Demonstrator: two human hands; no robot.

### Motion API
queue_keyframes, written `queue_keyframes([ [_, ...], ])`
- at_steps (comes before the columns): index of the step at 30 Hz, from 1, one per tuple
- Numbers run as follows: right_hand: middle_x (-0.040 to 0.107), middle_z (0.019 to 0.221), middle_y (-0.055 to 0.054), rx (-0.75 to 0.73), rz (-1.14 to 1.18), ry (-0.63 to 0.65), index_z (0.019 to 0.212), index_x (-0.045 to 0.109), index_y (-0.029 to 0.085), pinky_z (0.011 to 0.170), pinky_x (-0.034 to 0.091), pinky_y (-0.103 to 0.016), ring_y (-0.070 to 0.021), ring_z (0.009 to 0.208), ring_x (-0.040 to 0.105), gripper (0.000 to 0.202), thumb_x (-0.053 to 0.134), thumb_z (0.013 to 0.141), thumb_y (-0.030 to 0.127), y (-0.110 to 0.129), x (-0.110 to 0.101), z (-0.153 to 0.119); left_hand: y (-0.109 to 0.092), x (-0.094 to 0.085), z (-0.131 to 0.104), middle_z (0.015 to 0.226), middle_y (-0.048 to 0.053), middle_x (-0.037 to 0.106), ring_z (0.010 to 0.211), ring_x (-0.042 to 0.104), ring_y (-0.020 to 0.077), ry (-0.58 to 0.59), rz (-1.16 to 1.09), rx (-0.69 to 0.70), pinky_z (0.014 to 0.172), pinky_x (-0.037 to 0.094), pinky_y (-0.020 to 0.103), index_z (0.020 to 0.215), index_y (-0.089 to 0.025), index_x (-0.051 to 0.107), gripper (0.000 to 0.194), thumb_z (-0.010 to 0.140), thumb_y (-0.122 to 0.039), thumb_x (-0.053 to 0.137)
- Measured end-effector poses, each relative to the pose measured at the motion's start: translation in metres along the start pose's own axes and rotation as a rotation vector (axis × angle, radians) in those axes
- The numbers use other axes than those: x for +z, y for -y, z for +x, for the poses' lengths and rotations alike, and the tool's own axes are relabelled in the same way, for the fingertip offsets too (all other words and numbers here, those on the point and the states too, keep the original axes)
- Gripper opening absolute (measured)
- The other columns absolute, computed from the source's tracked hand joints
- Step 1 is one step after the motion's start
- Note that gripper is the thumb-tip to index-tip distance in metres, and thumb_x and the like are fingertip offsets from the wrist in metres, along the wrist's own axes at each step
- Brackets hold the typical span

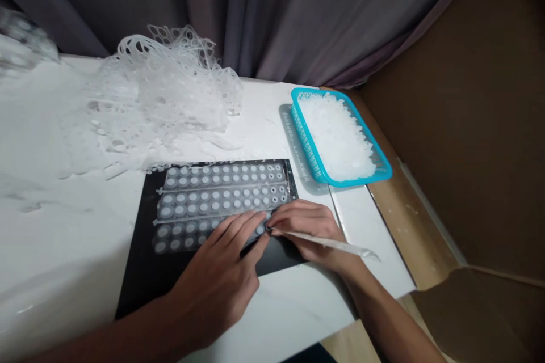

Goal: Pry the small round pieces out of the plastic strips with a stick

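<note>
A translucent molded sheet with rows of round, light-centred pieces lies on a black mat. Across its lower right part rests my left hand, fingers stretched out flat and thumb pointing toward the right fingertips. My right hand is closed in a pinch at the sheet's lower right corner, on a thin translucent strip that sticks out to the right over the wrist. The fingers hide part of the bottom row. Small dark-centred holes show at the right end of the upper rows.
A turquoise basket full of small whitish pieces stands at the back right. At the back left spreads a tangled heap of translucent perforated scrap. Behind the white table hangs a grey curtain; brown cardboard rises at right.
</note>
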State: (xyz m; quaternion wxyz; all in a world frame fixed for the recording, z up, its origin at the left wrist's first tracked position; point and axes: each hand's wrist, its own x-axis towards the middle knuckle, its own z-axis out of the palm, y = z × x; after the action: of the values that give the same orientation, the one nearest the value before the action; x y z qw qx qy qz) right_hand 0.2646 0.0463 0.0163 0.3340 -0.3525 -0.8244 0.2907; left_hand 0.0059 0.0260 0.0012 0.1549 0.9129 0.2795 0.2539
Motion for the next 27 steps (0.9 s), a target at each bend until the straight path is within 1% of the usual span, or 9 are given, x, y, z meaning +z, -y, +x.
queue_keyframes([
  [5,0.085,0.102,-0.009,0.074,0.099,-0.063,0.107,0.081,0.022,0.09,0.066,-0.04,-0.0225,0.097,0.078,0.019,0.062,0.109,0.017,0.001,0.007,-0.001,0.003,0.0,0.002,0.159,0.022,0.054,0.153,0.048,0.0354,0.048,-0.047,-0.05,0.124,0.047,0.058,0.147,-0.012,0.062,0.054,0.093,-0.004,0.055],
  [7,0.085,0.104,-0.01,0.132,0.129,-0.097,0.105,0.081,0.022,0.087,0.066,-0.039,-0.0228,0.096,0.079,0.016,0.066,0.107,0.017,0.002,0.009,-0.001,0.004,-0.001,0.004,0.157,0.021,0.055,0.152,0.049,0.035,0.076,-0.053,-0.066,0.124,0.048,0.058,0.146,-0.013,0.064,0.053,0.094,-0.005,0.054],
  [10,0.084,0.099,-0.008,0.256,0.23,-0.214,0.096,0.081,0.022,0.083,0.066,-0.036,-0.0235,0.095,0.081,0.01,0.075,0.103,0.017,0.001,0.011,-0.002,0.004,-0.003,0.005,0.157,0.021,0.056,0.151,0.049,0.0344,0.103,-0.066,-0.075,0.124,0.048,0.057,0.142,-0.012,0.066,0.049,0.095,-0.004,0.053],
  [12,0.084,0.095,-0.007,0.314,0.303,-0.275,0.09,0.079,0.021,0.081,0.066,-0.036,-0.024,0.093,0.082,0.01,0.08,0.099,0.016,-0.001,0.01,-0.002,0.004,-0.004,0.006,0.156,0.022,0.056,0.15,0.05,0.035,0.099,-0.07,-0.069,0.123,0.049,0.058,0.14,-0.011,0.067,0.048,0.095,-0.004,0.054],
  [13,0.084,0.095,-0.007,0.323,0.319,-0.275,0.088,0.078,0.021,0.08,0.066,-0.036,-0.0239,0.092,0.082,0.012,0.083,0.097,0.016,-0.003,0.009,-0.002,0.004,-0.004,0.005,0.156,0.022,0.057,0.149,0.051,0.0358,0.093,-0.066,-0.063,0.122,0.049,0.059,0.14,-0.011,0.066,0.048,0.094,-0.005,0.055],
  [15,0.085,0.1,-0.007,0.306,0.296,-0.227,0.085,0.077,0.022,0.082,0.066,-0.038,-0.0236,0.093,0.081,0.014,0.085,0.095,0.018,-0.005,0.005,-0.001,0.003,-0.004,0.005,0.156,0.024,0.057,0.149,0.052,0.0377,0.079,-0.054,-0.05,0.121,0.05,0.061,0.142,-0.01,0.066,0.049,0.094,-0.006,0.056],
  [20,0.086,0.108,-0.007,0.196,0.179,-0.155,0.092,0.08,0.024,0.098,0.062,-0.046,-0.0252,0.106,0.076,0.009,0.086,0.095,0.018,-0.01,-0.004,0.0,0.003,-0.005,0.004,0.154,0.023,0.058,0.147,0.053,0.0382,0.071,-0.044,-0.034,0.119,0.05,0.061,0.141,-0.011,0.065,0.047,0.095,-0.007,0.056],
  [24,0.086,0.108,-0.007,0.234,0.188,-0.099,0.094,0.081,0.024,0.098,0.061,-0.044,-0.024,0.107,0.075,0.006,0.085,0.097,0.02,-0.01,-0.004,0.002,0.002,-0.003,0.004,0.152,0.022,0.06,0.144,0.055,0.0364,0.055,-0.002,-0.008,0.119,0.05,0.057,0.142,-0.009,0.063,0.052,0.092,-0.002,0.052],
  [27,0.085,0.106,-0.006,0.268,0.2,-0.08,0.095,0.081,0.024,0.095,0.061,-0.042,-0.0236,0.106,0.075,0.004,0.084,0.098,0.022,-0.009,-0.003,0.003,0.003,0.001,0.002,0.151,0.018,0.062,0.144,0.055,0.036,0.087,0.028,0.0,0.122,0.045,0.055,0.147,-0.009,0.059,0.054,0.093,-0.004,0.052],
])
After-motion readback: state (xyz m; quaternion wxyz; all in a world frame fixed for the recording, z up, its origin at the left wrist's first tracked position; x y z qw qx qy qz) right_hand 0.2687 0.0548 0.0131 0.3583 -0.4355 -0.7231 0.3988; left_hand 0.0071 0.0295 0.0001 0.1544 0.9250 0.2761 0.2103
